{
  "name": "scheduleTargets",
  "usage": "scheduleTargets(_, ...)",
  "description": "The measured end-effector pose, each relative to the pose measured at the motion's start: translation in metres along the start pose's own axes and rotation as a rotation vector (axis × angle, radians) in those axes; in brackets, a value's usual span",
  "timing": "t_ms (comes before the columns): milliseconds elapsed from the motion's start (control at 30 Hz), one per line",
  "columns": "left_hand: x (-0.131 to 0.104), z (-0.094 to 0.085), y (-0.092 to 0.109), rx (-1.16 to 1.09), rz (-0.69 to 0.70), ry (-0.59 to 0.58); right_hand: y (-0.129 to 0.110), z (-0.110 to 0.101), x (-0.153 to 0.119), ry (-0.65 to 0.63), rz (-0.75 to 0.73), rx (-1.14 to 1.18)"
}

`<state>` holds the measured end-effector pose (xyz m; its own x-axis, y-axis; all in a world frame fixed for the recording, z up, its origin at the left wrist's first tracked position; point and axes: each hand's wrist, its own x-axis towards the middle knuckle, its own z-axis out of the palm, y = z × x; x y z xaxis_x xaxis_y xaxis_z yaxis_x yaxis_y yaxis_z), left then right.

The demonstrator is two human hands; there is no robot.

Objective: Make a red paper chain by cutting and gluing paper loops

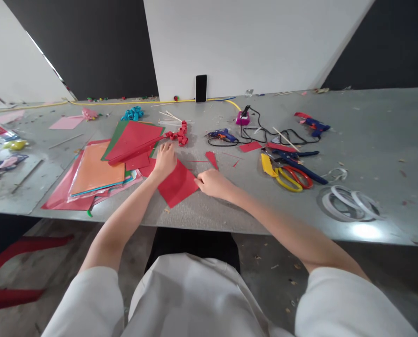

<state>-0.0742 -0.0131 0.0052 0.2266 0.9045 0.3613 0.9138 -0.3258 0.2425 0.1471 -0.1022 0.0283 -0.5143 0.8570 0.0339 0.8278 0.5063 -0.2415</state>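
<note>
A red sheet of paper (177, 186) lies turned cornerwise on the grey table before me. My left hand (166, 161) rests on its upper left part, fingers stretched out towards a curled red paper strip (181, 135). At the sheet's right corner my right hand (213, 183) is closed, with thumb and forefinger pinching the edge. Just beyond that hand lies a small red paper cutting (212, 159). Left of the sheet, a larger red sheet (135, 140) lies over green paper, beside a stack topped by orange paper (98, 168).
To the right are scissors with red and yellow handles (289, 179), dark blue pliers (303, 167) and white rings of strip (349, 203). Two glue guns with black cables, one glue gun (223, 135) nearer, lie behind. A phone (201, 89) leans on the wall.
</note>
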Motion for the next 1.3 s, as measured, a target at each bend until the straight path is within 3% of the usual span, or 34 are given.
scheduleTargets(100, -0.016, 0.012, 0.029, 0.003, -0.102, 0.002, -0.001, 0.004, 0.002, 0.033, 0.094, -0.036)
scheduleTargets(233, -0.031, 0.026, 0.054, 0.053, -0.087, -0.153, 0.002, 0.005, 0.002, 0.027, 0.118, -0.069)
scheduleTargets(467, -0.029, 0.028, 0.056, 0.147, -0.044, -0.242, -0.006, -0.005, -0.004, -0.066, 0.092, -0.090)
scheduleTargets(600, -0.027, 0.027, 0.056, 0.164, -0.055, -0.248, -0.018, -0.021, -0.028, -0.190, -0.003, 0.010)
scheduleTargets(667, -0.027, 0.027, 0.056, 0.167, -0.042, -0.243, -0.016, -0.030, -0.045, -0.159, -0.026, 0.118)
scheduleTargets(733, -0.028, 0.027, 0.055, 0.160, -0.012, -0.240, -0.001, -0.037, -0.060, -0.053, 0.047, 0.178)
scheduleTargets(833, -0.028, 0.028, 0.055, 0.146, 0.037, -0.248, 0.045, -0.042, -0.078, 0.147, 0.308, 0.085)
scheduleTargets(967, -0.026, 0.032, 0.055, 0.140, 0.074, -0.239, 0.115, -0.038, -0.086, 0.358, 0.656, -0.282)
scheduleTargets(1100, -0.024, 0.034, 0.054, 0.133, 0.095, -0.250, 0.148, -0.026, -0.079, 0.196, 0.645, -0.355)
scheduleTargets(1200, -0.023, 0.031, 0.053, 0.105, 0.109, -0.261, 0.148, -0.025, -0.075, 0.094, 0.670, -0.281)
scheduleTargets(1300, -0.025, 0.028, 0.053, 0.028, 0.163, -0.237, 0.134, -0.033, -0.083, 0.105, 0.771, -0.157)
